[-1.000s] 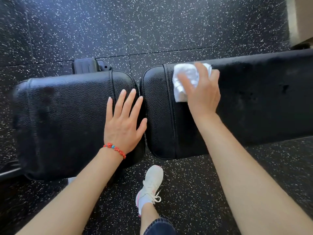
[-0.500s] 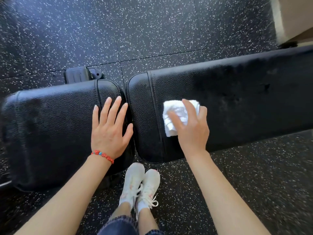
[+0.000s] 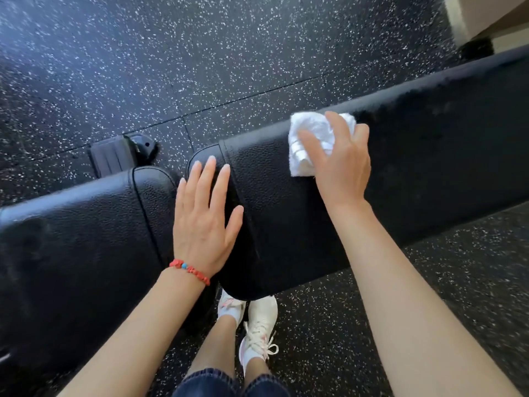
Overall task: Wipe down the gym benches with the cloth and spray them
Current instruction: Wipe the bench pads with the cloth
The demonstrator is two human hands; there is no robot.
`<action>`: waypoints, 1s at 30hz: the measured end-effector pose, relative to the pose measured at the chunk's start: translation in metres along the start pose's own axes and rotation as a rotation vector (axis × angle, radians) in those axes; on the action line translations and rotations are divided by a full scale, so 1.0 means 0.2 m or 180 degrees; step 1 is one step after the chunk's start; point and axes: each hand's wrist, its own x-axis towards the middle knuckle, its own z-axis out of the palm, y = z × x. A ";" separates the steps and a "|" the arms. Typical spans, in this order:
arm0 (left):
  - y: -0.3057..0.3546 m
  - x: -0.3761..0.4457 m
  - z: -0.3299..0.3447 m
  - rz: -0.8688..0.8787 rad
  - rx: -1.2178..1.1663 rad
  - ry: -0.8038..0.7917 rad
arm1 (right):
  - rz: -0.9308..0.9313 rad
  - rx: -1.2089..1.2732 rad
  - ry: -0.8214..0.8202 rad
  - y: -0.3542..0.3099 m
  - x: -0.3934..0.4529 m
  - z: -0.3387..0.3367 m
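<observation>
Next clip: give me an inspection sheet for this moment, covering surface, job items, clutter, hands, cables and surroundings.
Surface: long black bench pad and shorter seat pad, end to end with a gap.
Job's things: white cloth on the long pad; no spray bottle seen.
Clutter: nothing seen.
Hands: right hand presses the cloth; left hand flat across the gap, fingers straight.
Cables: nothing seen.
Surroundings: speckled rubber floor; black bench foot; white sneakers.
</observation>
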 end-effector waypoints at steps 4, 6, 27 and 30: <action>0.04 0.08 0.06 0.0185 0.0138 -0.0246 | 0.0361 -0.0013 0.0107 0.02 0.07 -0.04; 0.04 0.08 0.08 0.0184 0.0231 -0.0231 | 0.0535 -0.0070 0.0183 -0.02 0.07 -0.01; 0.06 0.09 0.07 0.0175 0.0314 -0.0181 | 0.0685 -0.0362 0.0626 0.08 0.01 -0.06; 0.10 0.10 0.06 0.0137 0.0268 -0.0190 | 0.0546 -0.0338 0.0730 0.10 0.14 -0.07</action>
